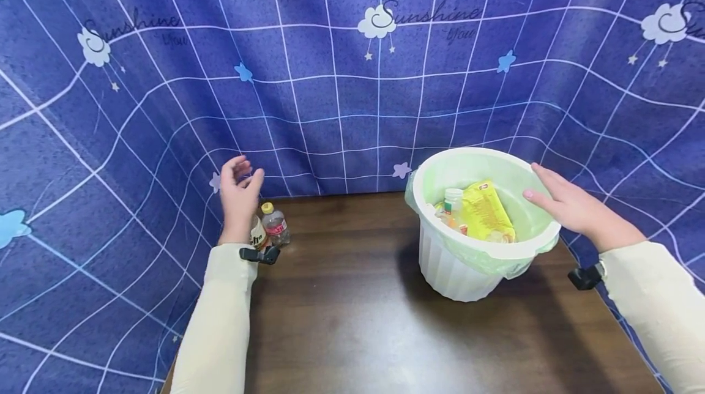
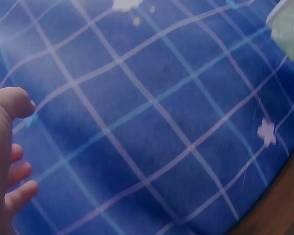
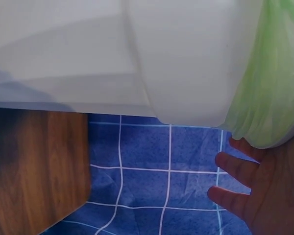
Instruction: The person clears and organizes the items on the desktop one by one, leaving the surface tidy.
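Note:
On the right of the head view stands a white ribbed bin (image 1: pixel 454 268) lined with a pale green bag (image 1: pixel 525 177). Inside it lie a yellow packet (image 1: pixel 487 213) and a white-capped bottle (image 1: pixel 453 200). My right hand (image 1: pixel 578 204) is at the bin's right rim, thumb over the opening; in the right wrist view its fingers (image 3: pixel 235 169) spread beside the bag's edge. My left hand (image 1: pixel 239 195) hovers at the left with loosely bent fingers and nothing in them. Below it a clear bottle with a yellow cap (image 1: pixel 275 224) and a brown-and-white labelled container (image 1: pixel 257 234), partly hidden by the wrist, stand together.
A dark brown wooden table (image 1: pixel 341 308) lies under everything. Blue gridded cloth (image 1: pixel 341 94) with clouds and stars hangs behind and along both sides, close to the table's edges. Each wrist wears a black strap-on camera.

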